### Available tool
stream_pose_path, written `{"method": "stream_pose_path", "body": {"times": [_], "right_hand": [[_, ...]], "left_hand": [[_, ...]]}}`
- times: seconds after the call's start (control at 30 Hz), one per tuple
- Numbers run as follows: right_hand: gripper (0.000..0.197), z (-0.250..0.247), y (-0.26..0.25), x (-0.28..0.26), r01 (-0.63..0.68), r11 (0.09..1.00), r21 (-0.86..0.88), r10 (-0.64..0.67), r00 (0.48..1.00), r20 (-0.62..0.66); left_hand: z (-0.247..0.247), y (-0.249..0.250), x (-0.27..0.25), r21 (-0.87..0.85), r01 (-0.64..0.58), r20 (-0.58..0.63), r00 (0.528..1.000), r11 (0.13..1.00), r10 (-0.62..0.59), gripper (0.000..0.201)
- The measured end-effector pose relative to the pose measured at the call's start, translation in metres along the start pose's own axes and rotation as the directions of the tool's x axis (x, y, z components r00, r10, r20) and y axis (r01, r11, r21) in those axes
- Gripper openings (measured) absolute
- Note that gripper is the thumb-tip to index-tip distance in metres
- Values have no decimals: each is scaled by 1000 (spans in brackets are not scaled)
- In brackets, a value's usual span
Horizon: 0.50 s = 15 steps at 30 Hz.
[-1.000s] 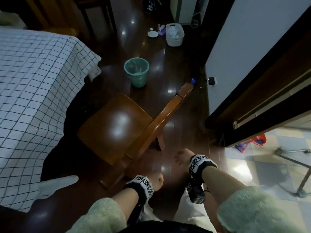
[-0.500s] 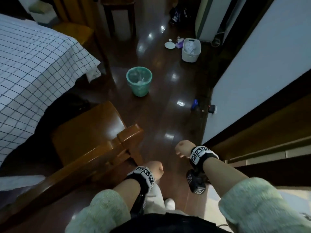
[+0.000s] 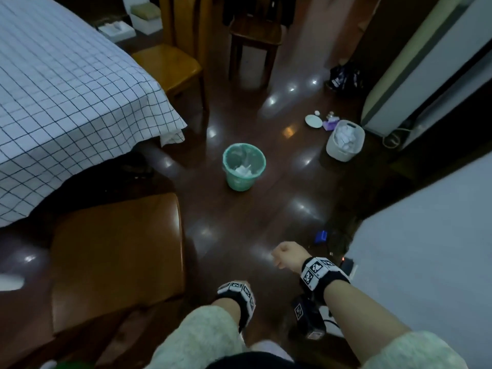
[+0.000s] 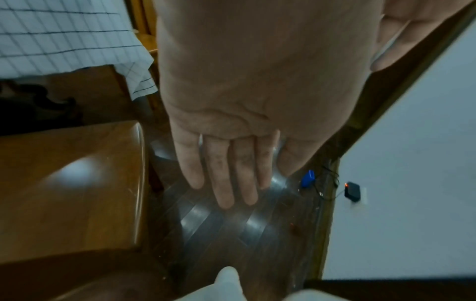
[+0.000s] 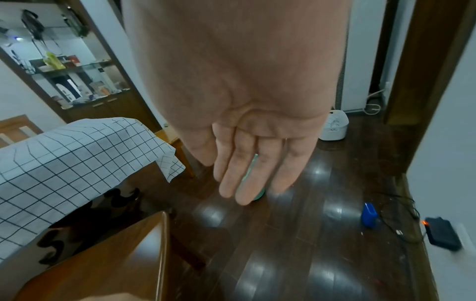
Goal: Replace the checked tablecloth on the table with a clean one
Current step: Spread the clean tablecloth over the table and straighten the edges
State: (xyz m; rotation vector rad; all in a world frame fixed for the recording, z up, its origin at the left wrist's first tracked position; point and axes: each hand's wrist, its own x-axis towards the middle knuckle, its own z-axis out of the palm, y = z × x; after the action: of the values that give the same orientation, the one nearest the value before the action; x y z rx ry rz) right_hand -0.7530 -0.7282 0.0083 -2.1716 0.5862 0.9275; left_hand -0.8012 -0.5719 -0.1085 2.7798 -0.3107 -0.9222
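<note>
The checked tablecloth (image 3: pixel 61 102) covers the table (image 5: pixel 154 163) at far left, its corner hanging over the edge above the dark floor (image 3: pixel 266 222). Just beside it stands a wooden chair (image 3: pixel 117 257). The left hand (image 4: pixel 244 101) hangs beside that chair's seat edge, fingers (image 4: pixel 221 173) loose and only lightly bent, its grip slack and empty. A green bin (image 3: pixel 243 166) sits on the floor farther off. The right hand (image 5: pixel 244 101) hangs over the floor, fingers (image 5: pixel 231 173) relaxed, its grip likewise empty. A white basket (image 3: pixel 344 141) stands far right.
</note>
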Motion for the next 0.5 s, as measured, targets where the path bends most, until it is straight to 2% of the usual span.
{"method": "stream_pose_path", "body": {"times": [0.03, 0.07, 0.1, 0.13, 0.17, 0.23, 0.3, 0.37, 0.5], "right_hand": [[23, -14, -5, 13, 0, 1000, -17, 0, 1000, 2], [23, -27, -10, 26, -2, 999, -33, 2, 1000, 0], [23, -39, -18, 36, -2, 998, -56, 2, 1000, 1], [23, -49, -25, 48, -3, 996, -87, 4, 1000, 6], [23, -59, -34, 60, -5, 993, -119, 7, 1000, 13], [24, -73, -54, 90, 14, 983, -183, -5, 999, 53], [21, -83, -78, 118, 76, 963, -258, -47, 992, 117], [17, -93, -102, 149, 133, 941, -311, -80, 981, 178], [20, -126, -153, 215, 227, 915, -333, -160, 963, 218]], "left_hand": [[-23, 8, -5, 32, 219, 256, 941, 975, -220, 64], [-36, 20, 5, -115, 259, 436, 881, 959, -185, 43], [-45, 26, 10, -55, 248, 402, 892, 967, -206, 24], [-71, 26, 18, -40, 126, 418, 903, 991, -99, 23], [-90, 25, 28, -60, 58, 394, 919, 997, -30, 29], [-109, 17, 50, -154, 163, 334, 937, 974, -104, 31], [-130, 9, 74, -151, 253, 346, 919, 956, -189, 29], [-151, -2, 107, -194, 310, 298, 923, 931, -245, 31], [-201, -16, 173, -255, 424, 294, 890, 869, -348, 28]]}}
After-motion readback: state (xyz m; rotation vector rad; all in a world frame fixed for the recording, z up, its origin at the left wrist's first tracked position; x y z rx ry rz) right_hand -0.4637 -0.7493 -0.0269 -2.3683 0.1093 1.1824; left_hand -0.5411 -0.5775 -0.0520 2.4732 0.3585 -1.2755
